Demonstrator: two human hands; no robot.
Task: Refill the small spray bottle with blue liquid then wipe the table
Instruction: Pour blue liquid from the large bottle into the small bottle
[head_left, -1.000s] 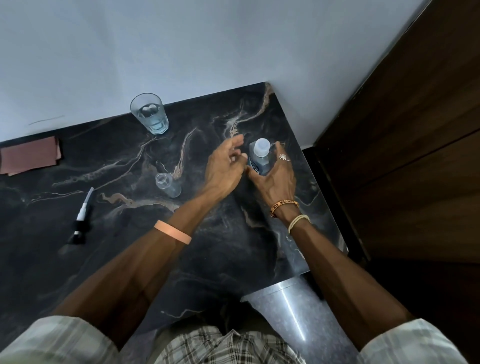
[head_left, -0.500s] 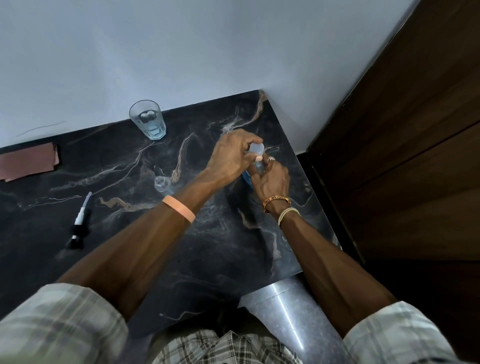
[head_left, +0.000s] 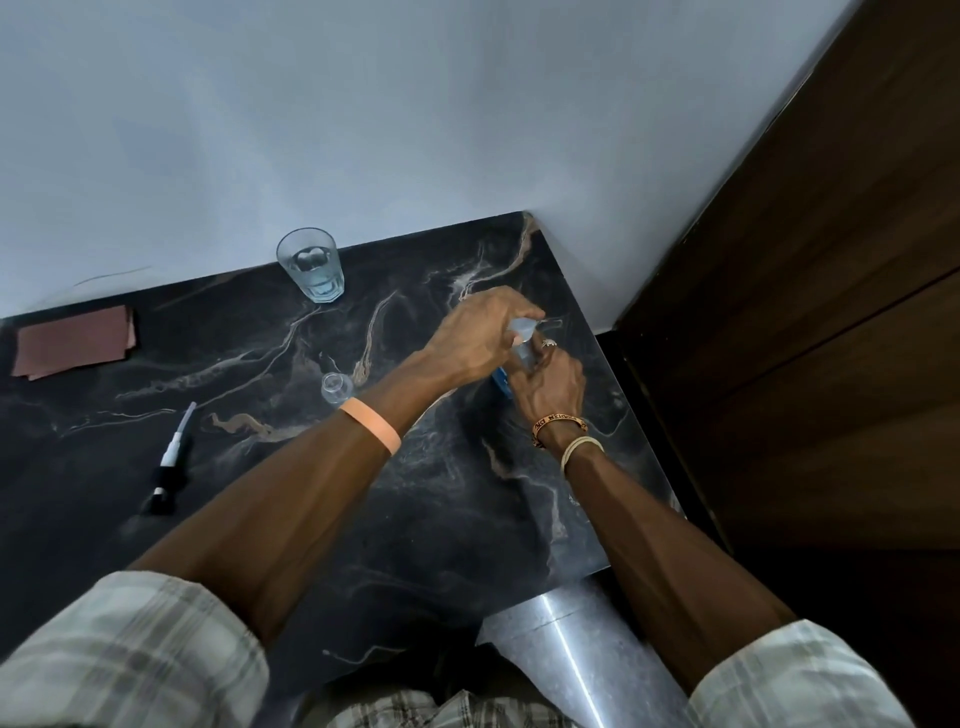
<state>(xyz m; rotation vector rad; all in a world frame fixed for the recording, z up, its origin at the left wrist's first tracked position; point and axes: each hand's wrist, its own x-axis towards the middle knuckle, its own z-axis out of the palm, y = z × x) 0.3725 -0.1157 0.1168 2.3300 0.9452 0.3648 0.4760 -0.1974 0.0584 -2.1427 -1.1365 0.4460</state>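
Note:
A bottle of blue liquid (head_left: 503, 383) stands near the right edge of the dark marble table (head_left: 260, 467). My right hand (head_left: 548, 387) grips its body. My left hand (head_left: 485, 332) curls over its pale cap (head_left: 522, 328) from above. Most of the bottle is hidden by both hands. The small clear spray bottle (head_left: 335, 387) stands open, just left of my left wrist. Its spray head with dip tube (head_left: 169, 465) lies flat on the table at the left.
A glass of water (head_left: 311, 265) stands by the wall at the back. A folded reddish-brown cloth (head_left: 75, 340) lies at the far left. A wooden panel (head_left: 805, 312) rises to the right of the table. A metal post (head_left: 582, 654) shows below the front edge.
My left hand moved from beside the bottle onto its cap and now grips it. The right hand stays on the bottle's body. The view shifted slightly.

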